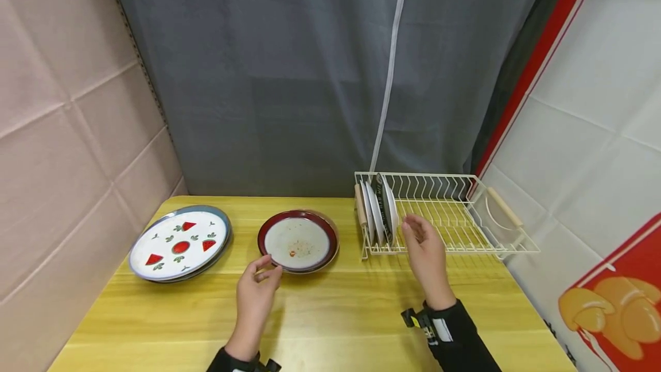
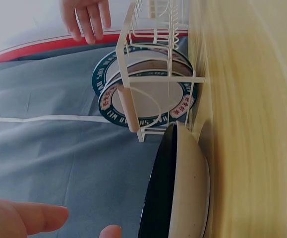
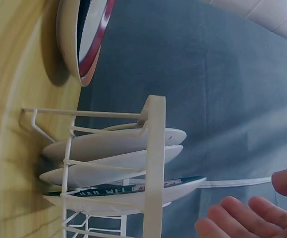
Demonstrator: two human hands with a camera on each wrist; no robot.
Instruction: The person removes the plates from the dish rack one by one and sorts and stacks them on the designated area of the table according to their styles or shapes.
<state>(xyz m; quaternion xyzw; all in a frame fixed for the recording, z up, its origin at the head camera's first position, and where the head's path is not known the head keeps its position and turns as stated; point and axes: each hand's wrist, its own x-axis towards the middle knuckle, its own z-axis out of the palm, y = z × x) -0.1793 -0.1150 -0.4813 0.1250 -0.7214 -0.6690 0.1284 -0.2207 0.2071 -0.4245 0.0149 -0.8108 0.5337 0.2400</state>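
A maroon-rimmed plate (image 1: 289, 234) with crumbs on its white centre tops a stack of dishes in the middle of the table. Just in front of its near edge is my left hand (image 1: 258, 290), fingers slightly bent and holding nothing. My right hand (image 1: 426, 254) hovers at the front of a cream wire dish rack (image 1: 454, 217), its fingers loose and its palm without any object. Several plates (image 3: 118, 171) stand on edge at the rack's left end. One of them has a dark green lettered rim (image 2: 103, 101). In the right wrist view, the right fingers (image 3: 242, 218) are apart from these plates.
On the left lies a stack of oval plates, the top plate (image 1: 193, 240) patterned with red watermelon shapes. A grey curtain (image 1: 284, 102) hangs behind the yellow wooden table (image 1: 330, 326). White walls stand at both sides, the right one with a red print (image 1: 630, 303).
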